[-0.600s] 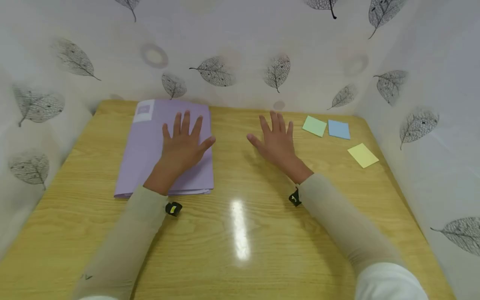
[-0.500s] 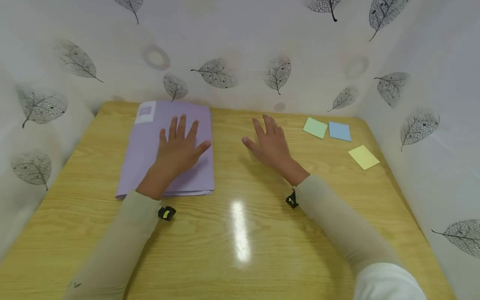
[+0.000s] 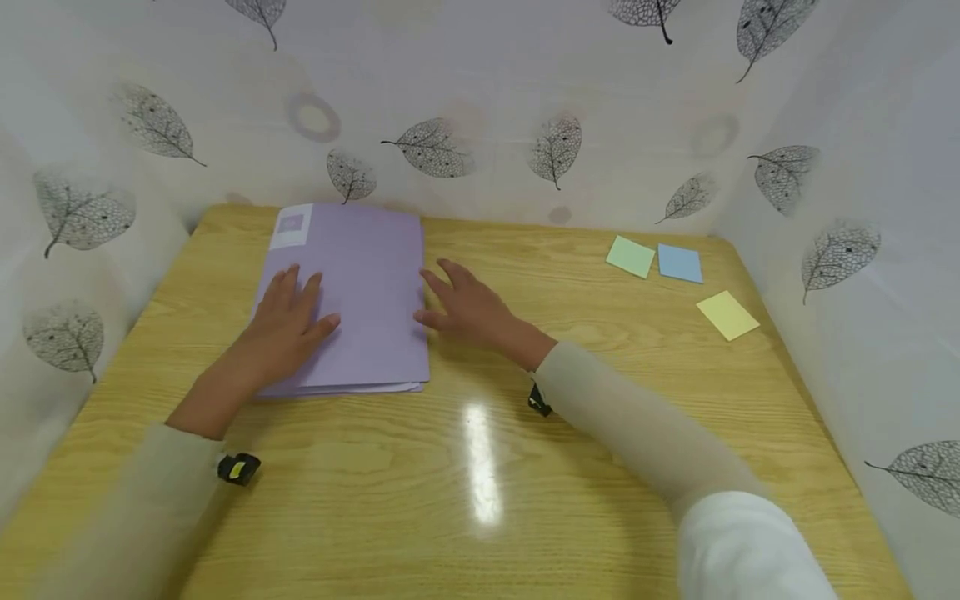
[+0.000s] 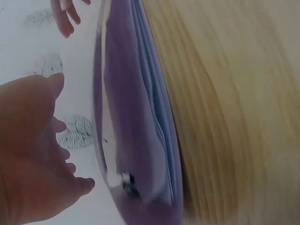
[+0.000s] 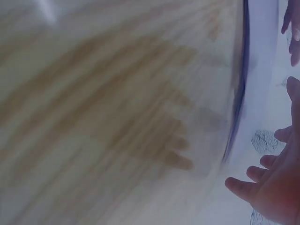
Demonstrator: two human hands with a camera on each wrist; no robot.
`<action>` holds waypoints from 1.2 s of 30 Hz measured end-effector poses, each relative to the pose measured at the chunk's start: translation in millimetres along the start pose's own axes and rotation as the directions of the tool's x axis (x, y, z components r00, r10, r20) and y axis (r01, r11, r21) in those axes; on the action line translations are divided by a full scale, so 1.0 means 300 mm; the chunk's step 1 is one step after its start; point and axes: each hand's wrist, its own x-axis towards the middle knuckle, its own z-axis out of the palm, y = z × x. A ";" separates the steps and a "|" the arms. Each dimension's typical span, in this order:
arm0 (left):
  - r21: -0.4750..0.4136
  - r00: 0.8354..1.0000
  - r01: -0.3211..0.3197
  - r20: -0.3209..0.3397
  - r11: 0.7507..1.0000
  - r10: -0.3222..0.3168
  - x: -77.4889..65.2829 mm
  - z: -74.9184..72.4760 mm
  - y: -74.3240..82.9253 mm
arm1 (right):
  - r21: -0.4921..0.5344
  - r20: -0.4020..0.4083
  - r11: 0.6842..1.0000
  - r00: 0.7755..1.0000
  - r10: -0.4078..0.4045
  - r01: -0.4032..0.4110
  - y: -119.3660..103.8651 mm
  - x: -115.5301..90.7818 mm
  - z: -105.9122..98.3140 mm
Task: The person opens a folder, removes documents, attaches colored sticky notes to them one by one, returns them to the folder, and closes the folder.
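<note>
A purple paper folder (image 3: 367, 292) with a white label at its upper left corner lies on the left part of the table. Sheets (image 4: 157, 98) show between its covers along the near edge. My left hand (image 3: 273, 337), fingers spread, hovers over the folder's lower left part in the head view. In the left wrist view, a gap separates that hand (image 4: 33, 145) from the folder. My right hand (image 3: 476, 312) is beside the folder's right edge, its fingertips right at that edge and its fingers relaxed. Neither hand holds anything.
Green (image 3: 631, 257), blue (image 3: 680, 263) and yellow (image 3: 727, 315) sticky notes lie at the table's back right. A white sheet with a leaf pattern (image 3: 487, 100) borders the wooden table (image 3: 420, 500) at the back and both sides. Black cameras are strapped to both wrists.
My left hand has moved left and toward me, across the folder to its lower left. My right hand has moved left to the folder's right edge. The folder and notes stay put.
</note>
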 end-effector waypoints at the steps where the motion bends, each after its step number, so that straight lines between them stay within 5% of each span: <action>1: -0.013 1.000 0.002 0.002 1.000 -0.002 -0.008 -0.003 -0.019 | 0.009 0.025 1.000 1.000 -0.005 0.005 -0.010 0.008 0.008; 7: -0.049 0.999 0.025 0.030 0.998 -0.023 -0.032 -0.016 -0.102 | 0.059 0.123 0.998 0.992 -0.035 0.028 -0.044 0.035 0.046; 13: -0.056 0.992 0.048 0.123 0.997 -0.041 -0.038 -0.013 -0.130 | 0.054 0.135 0.994 0.986 -0.101 0.095 -0.061 0.052 0.067; 28: -0.034 0.986 0.049 0.159 0.998 -0.043 -0.052 0.000 -0.103 | 0.037 0.200 0.983 0.962 -0.183 0.180 -0.104 0.051 0.081; 36: -0.029 0.984 0.019 0.180 0.999 -0.013 -0.055 0.011 -0.043 | 0.007 0.199 0.983 0.963 -0.183 0.185 -0.076 0.017 0.081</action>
